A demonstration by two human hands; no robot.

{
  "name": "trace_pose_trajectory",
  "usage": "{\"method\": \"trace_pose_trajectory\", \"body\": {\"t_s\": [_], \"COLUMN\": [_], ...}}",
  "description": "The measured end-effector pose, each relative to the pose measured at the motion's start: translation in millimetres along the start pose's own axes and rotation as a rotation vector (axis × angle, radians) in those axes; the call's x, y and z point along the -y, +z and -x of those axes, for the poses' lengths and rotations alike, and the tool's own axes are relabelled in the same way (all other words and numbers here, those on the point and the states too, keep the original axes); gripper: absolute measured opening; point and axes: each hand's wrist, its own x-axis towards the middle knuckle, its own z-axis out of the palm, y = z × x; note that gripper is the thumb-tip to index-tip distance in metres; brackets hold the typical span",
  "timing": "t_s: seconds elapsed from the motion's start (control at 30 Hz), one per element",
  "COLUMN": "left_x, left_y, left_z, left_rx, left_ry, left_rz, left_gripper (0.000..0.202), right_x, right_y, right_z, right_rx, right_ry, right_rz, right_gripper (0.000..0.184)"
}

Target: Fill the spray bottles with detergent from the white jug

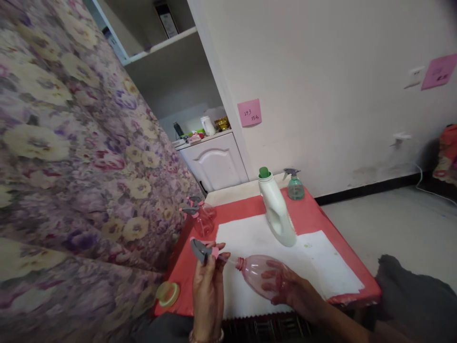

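Observation:
My left hand (209,283) grips a grey and pink spray nozzle (203,251) by its pink collar. From the nozzle a thin clear tube runs toward the neck of a pink transparent spray bottle (254,270); whether its tip is inside the neck I cannot tell. Wrapped round the bottle's body, my right hand (282,283) holds it tilted on its side, the mouth facing left. Beyond the hands a pale green jug (277,212) stands uncapped, with something green at its mouth. Two pink spray bottles (203,224) with grey heads stand at the left.
A red-covered table (246,207) carries white sheets (321,271). A green spray bottle (295,188) stands at the far right corner, and a pale yellow-green cap (167,294) lies at the near left. A floral curtain (89,190) hangs close along the left side.

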Motion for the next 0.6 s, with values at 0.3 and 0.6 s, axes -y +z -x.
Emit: {"method": "trace_pose_trajectory", "body": {"t_s": [0.3, 0.6], "left_x": [-50, -36], "left_y": [-10.9, -55.3], "left_z": [-21, -58], "left_rx": [-0.040, 0.031], "left_ry": [0.203, 0.260], "left_rz": [-0.070, -0.807], "left_gripper": [0.033, 0.034], "right_x": [3, 2], "right_y": [-2, -6], "right_z": [1, 0], "right_rx": [-0.074, -0.085], "right_ry": [0.023, 0.025], "right_rz": [-0.007, 0.007], "right_gripper": [0.048, 0.048]}}
